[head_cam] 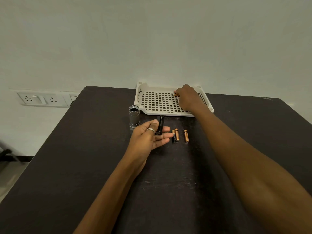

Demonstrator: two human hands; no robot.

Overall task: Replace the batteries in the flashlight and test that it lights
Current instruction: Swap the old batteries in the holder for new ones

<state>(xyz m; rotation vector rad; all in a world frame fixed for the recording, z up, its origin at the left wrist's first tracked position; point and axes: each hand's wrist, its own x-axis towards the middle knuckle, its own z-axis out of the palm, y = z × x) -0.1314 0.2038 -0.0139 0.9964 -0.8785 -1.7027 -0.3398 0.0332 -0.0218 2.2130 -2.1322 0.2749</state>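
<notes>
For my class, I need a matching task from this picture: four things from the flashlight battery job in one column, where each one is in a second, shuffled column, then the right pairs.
Things
1. grey flashlight tube
2. black cylindrical part
3. three batteries
4. single battery

Places
a. lying on the table, just right of the left hand
b. at the right hand fingertips, in the white tray
c. standing upright on the table, open end up
d. held in the left hand

Pairs: 1-c, 2-d, 3-a, 4-b
</notes>
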